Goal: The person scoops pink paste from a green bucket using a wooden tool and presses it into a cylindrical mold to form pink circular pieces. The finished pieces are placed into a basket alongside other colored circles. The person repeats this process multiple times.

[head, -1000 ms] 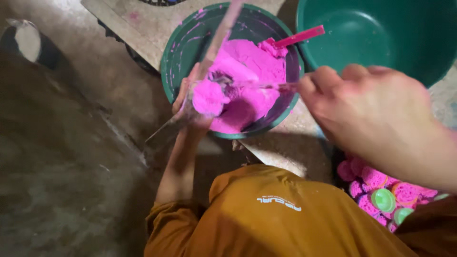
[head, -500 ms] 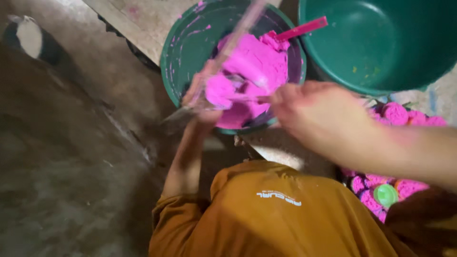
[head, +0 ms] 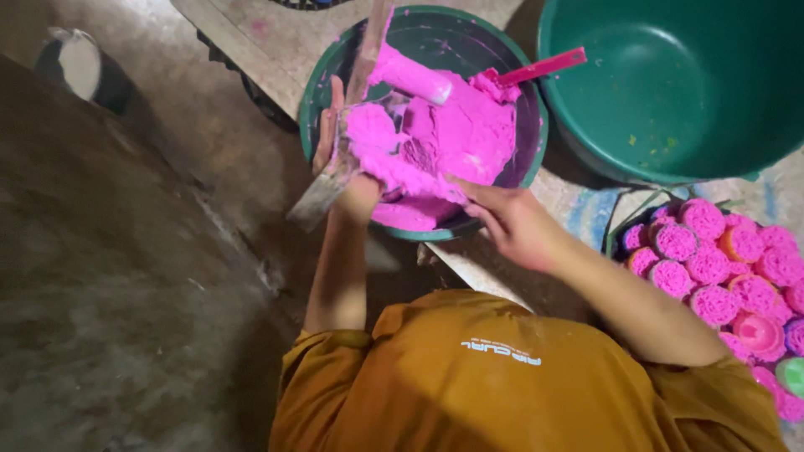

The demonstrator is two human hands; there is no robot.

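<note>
Holding a lump of pink paste against a flat wooden stick, the left hand is curled around both at the near-left rim of the dark green bowl. Its fingers wrap the stick from the left, with the lump sitting on the palm side, partly over the bowl. The stick runs up past the hand toward the top edge of the view and down-left out of the fist, its lower end grey and bare.

To the right of that grip, the right hand reaches into the near side of the bowl, fingers pinched together on the edge of the pink mass; what exactly the fingertips pinch cannot be told. The mass fills most of the bowl, and a pink spatula handle sticks out of it on the far right.

Further right stands a larger green basin. Below the right forearm lies a pile of pink ridged round cakes, with a few small plastic moulds among them. Nearest the camera is the orange shirt.
</note>
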